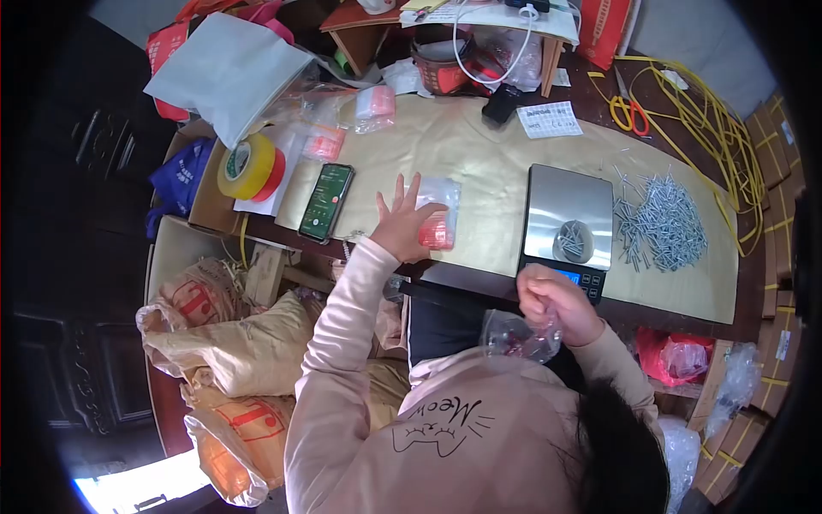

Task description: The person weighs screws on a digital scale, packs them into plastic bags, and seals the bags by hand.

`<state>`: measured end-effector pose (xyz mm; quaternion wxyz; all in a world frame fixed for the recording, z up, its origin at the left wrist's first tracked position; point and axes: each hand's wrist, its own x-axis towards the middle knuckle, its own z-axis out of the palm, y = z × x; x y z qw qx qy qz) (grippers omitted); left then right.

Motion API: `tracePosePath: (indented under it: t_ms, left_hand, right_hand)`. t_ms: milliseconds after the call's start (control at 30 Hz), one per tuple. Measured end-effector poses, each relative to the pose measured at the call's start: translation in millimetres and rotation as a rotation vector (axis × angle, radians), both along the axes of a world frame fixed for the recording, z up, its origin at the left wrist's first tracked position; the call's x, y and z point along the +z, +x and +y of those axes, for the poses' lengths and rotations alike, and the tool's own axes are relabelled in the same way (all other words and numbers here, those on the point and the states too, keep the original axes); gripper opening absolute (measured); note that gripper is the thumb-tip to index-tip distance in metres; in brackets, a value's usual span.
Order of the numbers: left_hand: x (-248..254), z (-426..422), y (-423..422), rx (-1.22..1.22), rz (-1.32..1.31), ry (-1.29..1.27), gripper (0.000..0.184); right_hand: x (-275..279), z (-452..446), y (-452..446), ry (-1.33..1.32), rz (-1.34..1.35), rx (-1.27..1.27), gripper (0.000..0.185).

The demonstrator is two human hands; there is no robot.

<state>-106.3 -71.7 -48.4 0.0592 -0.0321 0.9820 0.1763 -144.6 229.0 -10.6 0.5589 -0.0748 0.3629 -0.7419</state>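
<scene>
Clear bag (514,336) in right hand (556,301)

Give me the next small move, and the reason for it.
Probably pinch the red-and-clear packet with the left hand: its thumb extends over that packet, while the right hand is occupied, gripping a clear bag.

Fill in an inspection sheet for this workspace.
Surface: tan sheet over a dark table.
Job's things: loose metal fasteners; scale bearing a cup of fasteners; red-marked bags.
Clutter: phone, tape rolls, scissors.
Hands: left hand spread, overlapping the red-marked bags; right hand gripping a clear bag.
Cables: white cable hanging by the small shelf.
Surroundings: sacks at lower left, stacked cartons at right.
</scene>
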Motion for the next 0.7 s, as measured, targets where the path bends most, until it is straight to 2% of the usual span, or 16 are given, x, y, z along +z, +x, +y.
tracePosePath:
  t_ms: [67, 100, 167, 200, 267, 367, 500, 633, 667, 700]
  left_hand:
    - [15.8, -19.8, 4.5, -0.027, -0.074, 0.077, 0.085]
    - [12.7, -31.3, 7.7, 0.095, 0.105, 0.624, 0.084]
    - [-21.3, -92.5, 10.6, 0.288, 0.359, 0.699, 0.083]
    - [-40.3, -133.5, 10.7, 0.344, 0.411, 0.225, 0.083]
    - [-41.7, -143.1, 20.7, 0.708, 0.296, -0.166, 0.080]
    - [-44.7, -154.5, 23.4, 0.791, 0.127, -0.306, 0.086]
    - [-68.5, -200.4, 24.6, 0.681, 0.104, -0.144, 0.086]
    - [-53.9, -201.1, 22.1, 0.649, 0.043, 0.085, 0.075]
    - [-66.6, -215.9, 22.8, 0.646, 0.060, 0.094, 0.074]
    - [-55.7, -206.6, 20.4, 0.650, -0.008, 0.161, 0.078]
  right_hand:
    - [7.8, 13.2, -3.7, 0.010, 0.042, -0.066, 0.017]
    - [9.2, 22.9, -6.7, 0.004, 0.033, -0.103, 0.015]
    - [14.8, 44.8, -9.9, -0.069, -0.070, -0.238, 0.015]
    - [16.2, 56.0, -13.5, -0.142, -0.091, -0.279, 0.014]
    - [18.1, 77.2, -20.8, -0.290, -0.131, -0.363, 0.013]
    - [20.7, 102.3, -23.5, -0.327, -0.086, -0.481, 0.013]
    - [28.9, 127.9, -16.0, -0.261, -0.063, -0.604, 0.012]
    - [15.8, 163.4, -5.1, -0.322, -0.109, -0.783, 0.019]
    - [9.5, 172.7, -0.5, -0.356, -0.136, -0.827, 0.021]
    - [2.1, 183.2, 4.1, -0.357, -0.158, -0.879, 0.022]
